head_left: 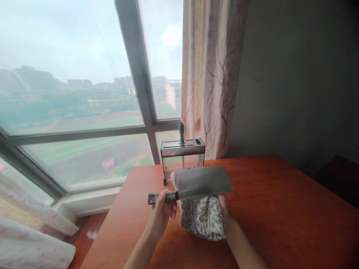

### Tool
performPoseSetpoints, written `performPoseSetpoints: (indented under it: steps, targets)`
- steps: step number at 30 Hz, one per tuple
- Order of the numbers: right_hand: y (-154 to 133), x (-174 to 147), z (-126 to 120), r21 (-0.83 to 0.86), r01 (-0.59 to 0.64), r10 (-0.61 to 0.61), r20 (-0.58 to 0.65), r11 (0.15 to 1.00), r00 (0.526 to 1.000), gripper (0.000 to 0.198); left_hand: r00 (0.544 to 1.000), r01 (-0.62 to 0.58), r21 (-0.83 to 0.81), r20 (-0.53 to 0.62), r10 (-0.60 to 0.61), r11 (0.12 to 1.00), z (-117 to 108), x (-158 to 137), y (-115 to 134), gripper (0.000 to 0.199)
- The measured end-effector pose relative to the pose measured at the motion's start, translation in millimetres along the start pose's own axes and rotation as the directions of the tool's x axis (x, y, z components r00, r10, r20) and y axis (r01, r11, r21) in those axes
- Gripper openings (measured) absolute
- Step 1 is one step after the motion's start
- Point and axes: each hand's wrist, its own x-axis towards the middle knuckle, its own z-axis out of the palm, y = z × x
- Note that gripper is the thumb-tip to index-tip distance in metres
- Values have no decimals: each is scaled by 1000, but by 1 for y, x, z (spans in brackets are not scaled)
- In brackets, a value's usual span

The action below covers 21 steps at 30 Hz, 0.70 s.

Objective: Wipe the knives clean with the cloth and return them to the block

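My left hand (162, 212) is closed round the black handle of a cleaver (204, 182), with the thumb on top. Its broad steel blade points right and lies level over the table. A fuzzy grey-and-white cloth (202, 217) hangs below the blade and also shows behind its upper left corner. My right hand (225, 208) grips the cloth at its right side, near the blade's tip; its fingers are mostly hidden behind the blade and cloth. Just beyond the cleaver stands a see-through knife block (183, 150) with a dark-handled tool (181, 131) upright in it.
The reddish-brown wooden table (266, 209) extends under my hands and to the right. Behind it hang a patterned curtain (213, 74) and a dark wall (294, 74). A large framed window (84, 130) fills the left, with another curtain (33, 235) at lower left.
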Motion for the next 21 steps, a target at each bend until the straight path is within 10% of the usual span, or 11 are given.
performPoseSetpoints:
  steps: [8, 15, 21]
  targets:
    - [-15, 22, -15, 104, -266, 247, 163, 958, 955, 67, 999, -10, 6, 32, 10, 1000, -2, 0, 4, 33]
    - [-24, 29, -35, 517, -275, 300, 36, 810, 953, 22, 997, -71, -28, -13, 71, 997, -3, 2, 6, 33]
    - [-18, 19, -21, 616, -343, 343, 122, 710, 931, 20, 993, -113, -27, -21, 113, 993, 3, 0, 9, 29]
